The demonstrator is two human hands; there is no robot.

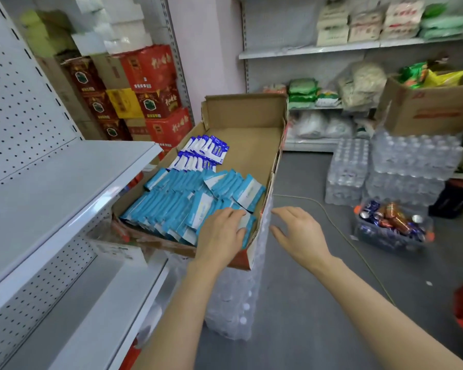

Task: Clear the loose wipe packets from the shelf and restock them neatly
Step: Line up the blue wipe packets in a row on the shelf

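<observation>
Light blue-and-white wipe packets (pixel 198 198) fill the plain brown cardboard box (pixel 254 145), dark blue-and-white sachets (pixel 206 152) at their 12 o'clock; pale grey shelf (pixel 51 182) with black-dotted pegboard (pixel 22 102); red and yellow cartons (pixel 150 84); grey floor (pixel 318 263).

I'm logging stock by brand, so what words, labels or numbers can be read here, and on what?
None can be read for certain.
Wipe packets in the cardboard box: print too small.
Red cartons: large pale characters, blurred.
Box on the water packs: red print, blurred.
Cans: logos blurred.
</observation>
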